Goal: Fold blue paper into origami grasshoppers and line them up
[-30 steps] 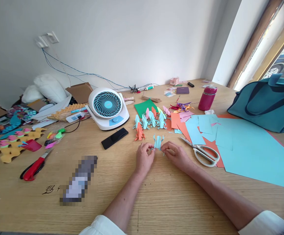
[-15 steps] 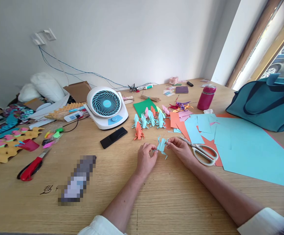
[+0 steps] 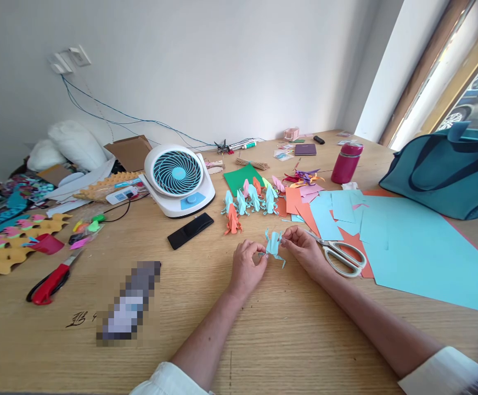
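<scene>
From where I stand, the left hand [image 3: 247, 267] and right hand [image 3: 303, 251] each pinch an edge of the light-blue folded paper figure [image 3: 273, 243], its thin legs splayed, low over the tabletop [image 3: 288, 340] in front of the orange folded figure [image 3: 232, 220]. I'd say such slender limbs want fingertips only, one hand steadying the body while the other shapes a leg near its base, without tugging and tearing it.
</scene>
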The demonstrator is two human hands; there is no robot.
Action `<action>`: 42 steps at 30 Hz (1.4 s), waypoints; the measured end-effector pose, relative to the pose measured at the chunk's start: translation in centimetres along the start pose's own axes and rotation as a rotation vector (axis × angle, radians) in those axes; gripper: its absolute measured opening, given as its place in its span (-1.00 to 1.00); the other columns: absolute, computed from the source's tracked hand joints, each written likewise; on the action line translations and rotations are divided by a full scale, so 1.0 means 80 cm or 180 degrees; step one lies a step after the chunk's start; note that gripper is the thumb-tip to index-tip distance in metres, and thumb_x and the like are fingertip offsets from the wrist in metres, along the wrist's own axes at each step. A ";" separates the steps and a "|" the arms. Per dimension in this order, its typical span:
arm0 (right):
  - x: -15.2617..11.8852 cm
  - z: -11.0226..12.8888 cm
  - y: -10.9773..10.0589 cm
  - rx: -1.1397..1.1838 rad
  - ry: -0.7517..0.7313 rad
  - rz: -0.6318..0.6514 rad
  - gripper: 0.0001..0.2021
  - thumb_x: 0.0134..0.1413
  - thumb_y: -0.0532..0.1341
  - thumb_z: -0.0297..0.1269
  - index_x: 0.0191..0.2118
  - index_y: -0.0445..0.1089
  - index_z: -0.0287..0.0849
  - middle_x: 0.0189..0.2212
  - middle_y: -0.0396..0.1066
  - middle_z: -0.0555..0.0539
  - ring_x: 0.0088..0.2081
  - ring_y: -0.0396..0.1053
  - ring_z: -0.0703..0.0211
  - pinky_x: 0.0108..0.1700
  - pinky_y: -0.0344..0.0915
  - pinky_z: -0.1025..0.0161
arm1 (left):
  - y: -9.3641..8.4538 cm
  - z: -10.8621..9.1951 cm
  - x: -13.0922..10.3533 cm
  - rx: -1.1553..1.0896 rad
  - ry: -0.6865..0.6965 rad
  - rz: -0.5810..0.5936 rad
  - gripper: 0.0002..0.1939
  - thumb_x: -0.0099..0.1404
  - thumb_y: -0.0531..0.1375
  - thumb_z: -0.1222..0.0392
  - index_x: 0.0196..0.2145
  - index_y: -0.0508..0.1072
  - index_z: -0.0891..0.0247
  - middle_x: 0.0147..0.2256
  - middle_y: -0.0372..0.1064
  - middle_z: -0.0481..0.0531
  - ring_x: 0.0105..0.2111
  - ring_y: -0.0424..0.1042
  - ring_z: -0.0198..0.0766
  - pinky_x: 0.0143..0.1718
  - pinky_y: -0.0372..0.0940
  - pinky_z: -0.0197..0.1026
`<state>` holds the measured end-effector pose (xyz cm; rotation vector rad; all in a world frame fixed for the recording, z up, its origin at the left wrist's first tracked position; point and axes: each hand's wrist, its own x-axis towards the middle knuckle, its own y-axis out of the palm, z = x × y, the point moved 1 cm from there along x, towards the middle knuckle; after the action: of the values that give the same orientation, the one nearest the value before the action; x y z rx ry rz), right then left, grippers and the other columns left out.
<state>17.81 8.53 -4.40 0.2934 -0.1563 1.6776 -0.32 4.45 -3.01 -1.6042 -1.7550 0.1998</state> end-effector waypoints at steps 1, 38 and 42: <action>0.000 0.000 0.000 0.0012 -0.0017 0.0009 -0.63 -0.02 0.36 0.08 -0.28 0.32 -0.08 -0.39 0.41 0.00 -0.35 0.39 0.20 -0.22 0.39 0.19 | 0.000 -0.001 0.000 -0.0091 -0.0033 0.0000 -0.85 0.14 0.24 0.42 -0.40 0.43 0.19 -0.31 0.41 -0.02 -0.22 0.33 -0.18 -0.09 0.19 -0.12; -0.018 0.018 0.006 -0.1130 -0.0637 0.0938 -0.91 0.24 0.17 -0.26 -0.24 0.41 -0.08 -0.35 0.42 -0.02 -0.30 0.37 0.18 -0.24 0.32 0.22 | -0.005 -0.017 0.002 -0.1693 -0.0869 0.0583 -0.79 0.10 0.30 0.20 -0.29 0.42 0.25 -0.46 0.29 -0.14 -0.49 0.21 -0.41 -0.42 0.12 -0.35; -0.018 0.021 0.005 -0.1160 -0.0634 0.0980 -0.92 0.24 0.15 -0.28 -0.25 0.38 -0.09 -0.37 0.40 -0.01 -0.32 0.35 0.19 -0.24 0.31 0.23 | -0.007 -0.019 0.003 -0.1583 -0.0717 0.0558 -0.84 0.11 0.29 0.20 -0.32 0.44 0.25 -0.44 0.32 -0.12 -0.44 0.26 -0.38 -0.36 0.17 -0.34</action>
<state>17.78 6.61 -3.17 0.1650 -0.6766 1.8800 0.16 3.97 -1.48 -2.1662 -1.9362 0.0244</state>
